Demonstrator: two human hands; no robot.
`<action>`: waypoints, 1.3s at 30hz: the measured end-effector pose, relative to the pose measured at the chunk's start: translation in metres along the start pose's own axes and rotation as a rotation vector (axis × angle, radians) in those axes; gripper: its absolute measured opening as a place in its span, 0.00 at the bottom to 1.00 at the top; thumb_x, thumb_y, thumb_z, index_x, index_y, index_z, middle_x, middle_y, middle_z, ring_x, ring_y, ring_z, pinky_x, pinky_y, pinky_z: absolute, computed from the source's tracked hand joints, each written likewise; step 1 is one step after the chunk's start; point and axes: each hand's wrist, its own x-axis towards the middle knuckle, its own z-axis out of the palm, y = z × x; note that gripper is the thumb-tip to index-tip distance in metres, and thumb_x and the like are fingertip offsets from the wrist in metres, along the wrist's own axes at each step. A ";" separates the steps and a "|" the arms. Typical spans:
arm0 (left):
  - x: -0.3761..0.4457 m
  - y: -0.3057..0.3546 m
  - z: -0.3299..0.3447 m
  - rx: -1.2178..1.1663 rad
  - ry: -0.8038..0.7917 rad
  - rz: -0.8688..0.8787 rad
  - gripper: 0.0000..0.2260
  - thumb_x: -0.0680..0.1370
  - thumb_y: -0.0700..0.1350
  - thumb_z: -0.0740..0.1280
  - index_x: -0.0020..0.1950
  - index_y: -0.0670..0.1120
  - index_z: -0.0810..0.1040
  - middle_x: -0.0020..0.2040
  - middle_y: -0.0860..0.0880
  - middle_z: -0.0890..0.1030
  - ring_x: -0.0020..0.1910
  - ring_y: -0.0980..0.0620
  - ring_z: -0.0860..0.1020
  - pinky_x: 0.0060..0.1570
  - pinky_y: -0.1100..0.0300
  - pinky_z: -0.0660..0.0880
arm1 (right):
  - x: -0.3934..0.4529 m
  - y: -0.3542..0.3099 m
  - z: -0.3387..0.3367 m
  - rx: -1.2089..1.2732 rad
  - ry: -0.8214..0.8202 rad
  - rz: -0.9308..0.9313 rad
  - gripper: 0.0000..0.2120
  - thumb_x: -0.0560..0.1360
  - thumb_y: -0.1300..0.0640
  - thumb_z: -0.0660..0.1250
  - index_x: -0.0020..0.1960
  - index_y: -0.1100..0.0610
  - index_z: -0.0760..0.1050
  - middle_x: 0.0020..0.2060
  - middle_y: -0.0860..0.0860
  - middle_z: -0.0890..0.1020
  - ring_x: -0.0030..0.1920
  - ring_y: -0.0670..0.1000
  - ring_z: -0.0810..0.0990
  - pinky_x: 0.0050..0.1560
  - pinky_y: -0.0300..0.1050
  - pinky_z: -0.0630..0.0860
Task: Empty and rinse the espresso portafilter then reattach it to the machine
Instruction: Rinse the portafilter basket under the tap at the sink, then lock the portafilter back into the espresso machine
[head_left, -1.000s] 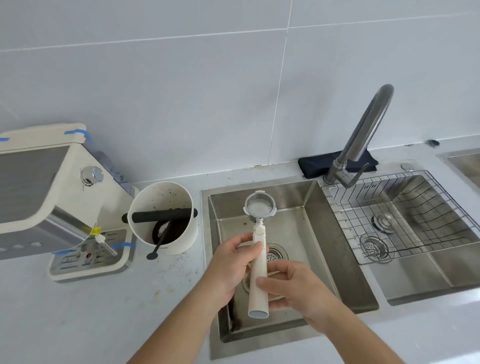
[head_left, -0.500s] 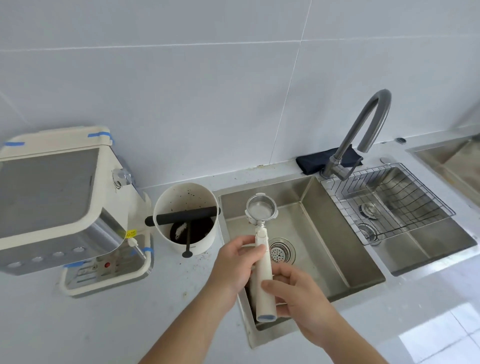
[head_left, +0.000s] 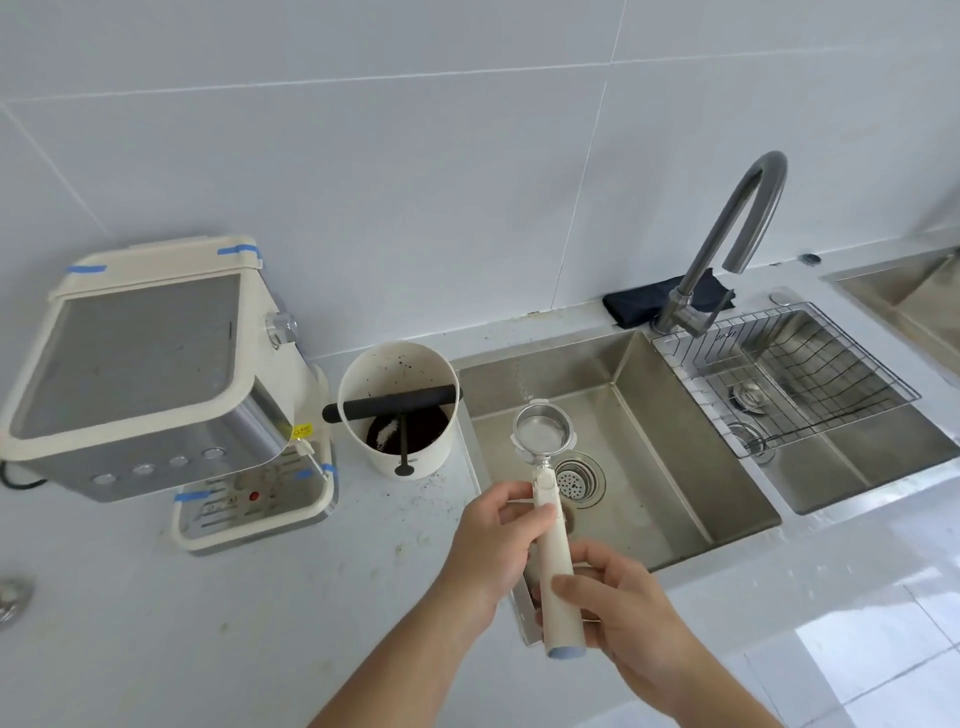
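Both hands, left hand (head_left: 496, 540) and right hand (head_left: 623, 618), have fingers clamped on the cream-handled steel portafilter (head_left: 545, 467), holding its empty basket level over the stainless sink (head_left: 701, 467), probably so drips fall there.

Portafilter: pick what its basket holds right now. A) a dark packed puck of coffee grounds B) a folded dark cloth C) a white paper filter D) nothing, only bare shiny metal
D: the portafilter, held over the sink by both hands on its cream handle, shows only clean shiny metal inside its basket; the dark grounds lie in the knock box beside it.
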 end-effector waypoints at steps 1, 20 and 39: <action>-0.002 -0.001 0.003 -0.002 0.008 -0.009 0.06 0.73 0.43 0.72 0.49 0.50 0.82 0.36 0.55 0.85 0.35 0.60 0.81 0.39 0.63 0.72 | -0.001 0.001 -0.003 0.001 0.002 0.000 0.18 0.66 0.62 0.69 0.55 0.66 0.77 0.42 0.64 0.84 0.39 0.61 0.83 0.38 0.50 0.79; -0.061 -0.035 0.007 -0.039 0.194 -0.084 0.13 0.69 0.47 0.71 0.52 0.47 0.82 0.44 0.50 0.86 0.43 0.52 0.82 0.45 0.57 0.75 | -0.027 0.030 -0.012 -0.088 -0.180 0.073 0.18 0.66 0.60 0.70 0.55 0.64 0.79 0.39 0.58 0.82 0.38 0.56 0.82 0.40 0.48 0.79; -0.093 -0.044 -0.165 0.000 0.255 -0.057 0.06 0.74 0.42 0.71 0.51 0.47 0.82 0.45 0.49 0.86 0.42 0.53 0.82 0.43 0.59 0.75 | 0.001 0.061 0.145 -0.244 -0.325 0.130 0.19 0.68 0.61 0.71 0.58 0.61 0.78 0.45 0.59 0.83 0.46 0.58 0.83 0.47 0.55 0.80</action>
